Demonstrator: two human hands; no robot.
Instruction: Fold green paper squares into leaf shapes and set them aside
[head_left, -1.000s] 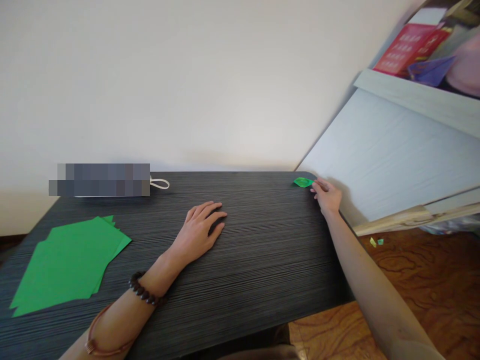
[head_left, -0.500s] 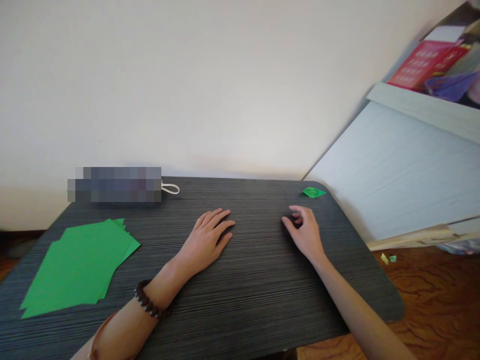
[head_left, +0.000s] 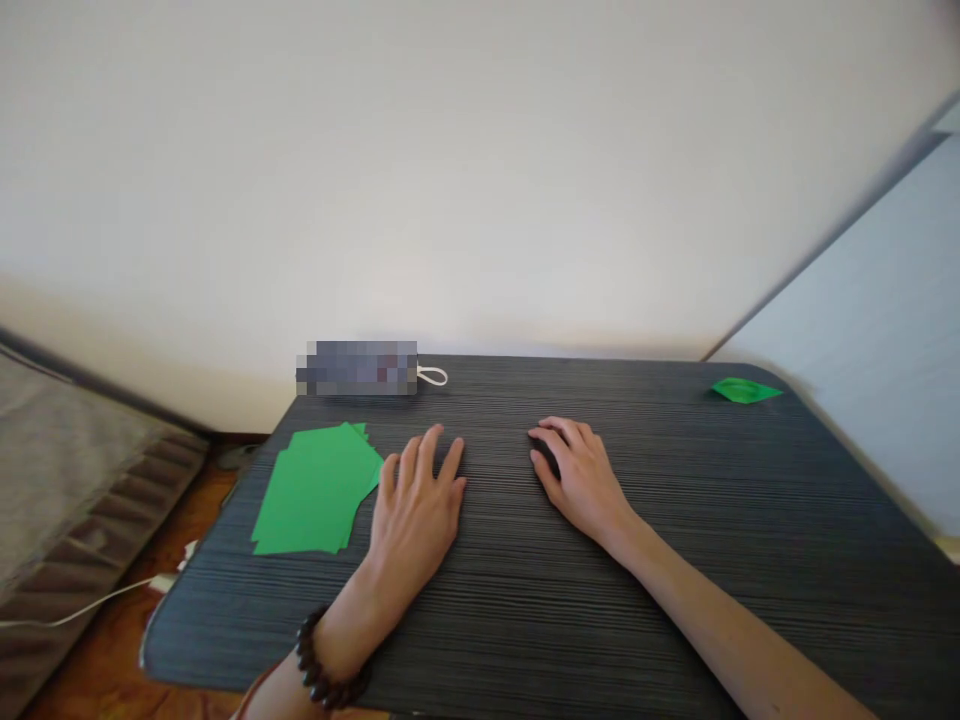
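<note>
My left hand (head_left: 418, 502) lies flat on the dark striped table (head_left: 675, 560), fingers stretched out, holding nothing. Just to its left rests a stack of green paper sheets (head_left: 315, 489), its edge close to my fingers. My right hand (head_left: 577, 478) rests palm down near the table's middle, fingers loosely spread and empty. A small folded green paper piece (head_left: 744, 390) sits by itself at the far right corner of the table, well away from both hands.
A blurred-out object with a white cord loop (head_left: 432, 376) lies at the table's back edge by the wall. A pale board (head_left: 892, 340) leans at the right. A sofa edge (head_left: 67, 470) and a white cable (head_left: 90, 600) are on the left.
My right hand let go of the folded green piece at the far corner and drew back to the table's middle. The view swung left; my left hand now sits beside the paper stack.
</note>
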